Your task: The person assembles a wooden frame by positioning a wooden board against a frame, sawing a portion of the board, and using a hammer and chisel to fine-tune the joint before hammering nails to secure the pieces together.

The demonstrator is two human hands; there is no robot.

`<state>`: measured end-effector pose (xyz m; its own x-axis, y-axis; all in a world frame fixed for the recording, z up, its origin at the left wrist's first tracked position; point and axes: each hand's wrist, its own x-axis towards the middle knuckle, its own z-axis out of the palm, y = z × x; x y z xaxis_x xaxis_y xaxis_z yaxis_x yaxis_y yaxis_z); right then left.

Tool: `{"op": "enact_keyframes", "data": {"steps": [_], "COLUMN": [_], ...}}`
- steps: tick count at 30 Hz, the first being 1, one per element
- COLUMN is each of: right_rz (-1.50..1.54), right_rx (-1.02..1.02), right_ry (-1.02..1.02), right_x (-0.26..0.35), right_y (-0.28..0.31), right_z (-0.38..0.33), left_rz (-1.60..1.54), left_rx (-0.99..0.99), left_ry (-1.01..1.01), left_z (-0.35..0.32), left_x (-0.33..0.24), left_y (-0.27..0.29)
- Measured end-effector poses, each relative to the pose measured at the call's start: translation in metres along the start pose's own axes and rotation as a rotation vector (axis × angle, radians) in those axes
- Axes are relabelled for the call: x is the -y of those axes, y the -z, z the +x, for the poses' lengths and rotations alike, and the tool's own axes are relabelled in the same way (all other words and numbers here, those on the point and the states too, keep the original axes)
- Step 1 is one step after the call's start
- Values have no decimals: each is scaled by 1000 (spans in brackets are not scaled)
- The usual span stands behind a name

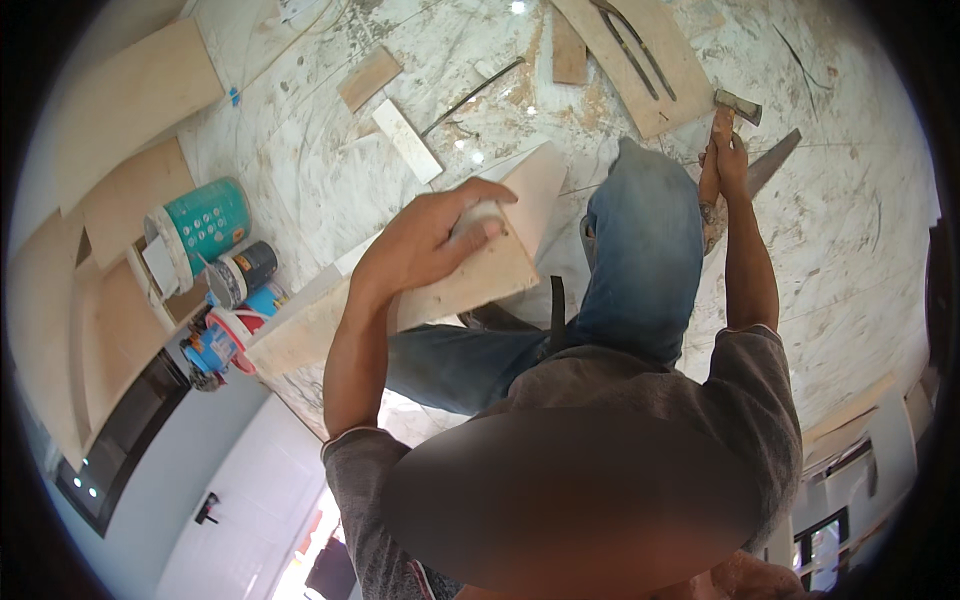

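My left hand (425, 235) is closed over the end of a pale wooden board (460, 290), thumb and fingers gripping its edge. The board slants across my left thigh, and a smooth white panel (540, 190) stands against its far end. Out to the right, beside my knee, my right hand (734, 165) is wrapped round a hammer (738, 105) just below its metal head, which points away from me. A handsaw blade (774, 164) shows just right of that hand; the saw's handle is hidden.
Long-handled pincers (640, 55) lie on a plywood sheet (670, 115) ahead. Wood offcuts (370, 79), a white strip (406, 141) and a thin dark bar (470, 97) are on the dusty floor. Left stand a teal bucket (207, 220), a dark tin (250, 272) and leaning plywood (130, 90).
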<state>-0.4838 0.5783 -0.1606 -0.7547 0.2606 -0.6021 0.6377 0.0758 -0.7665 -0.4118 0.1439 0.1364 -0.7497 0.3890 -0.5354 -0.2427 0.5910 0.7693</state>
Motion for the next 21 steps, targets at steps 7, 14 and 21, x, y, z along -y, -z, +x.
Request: {"op": "enact_keyframes", "data": {"steps": [7, 14, 21], "right_rz": [-379, -944, -204], "right_rx": [-226, -12, 1145], "right_ry": [219, 562, 689], "right_x": [-49, 51, 194], "right_y": [24, -13, -170], "right_z": [26, -24, -211], "left_rz": [171, 394, 699], "left_rx": [83, -233, -979], "left_ry": [-72, -29, -645], "left_z": [21, 1, 9], "left_x": [-10, 8, 35], "left_y": [-1, 0, -10]}}
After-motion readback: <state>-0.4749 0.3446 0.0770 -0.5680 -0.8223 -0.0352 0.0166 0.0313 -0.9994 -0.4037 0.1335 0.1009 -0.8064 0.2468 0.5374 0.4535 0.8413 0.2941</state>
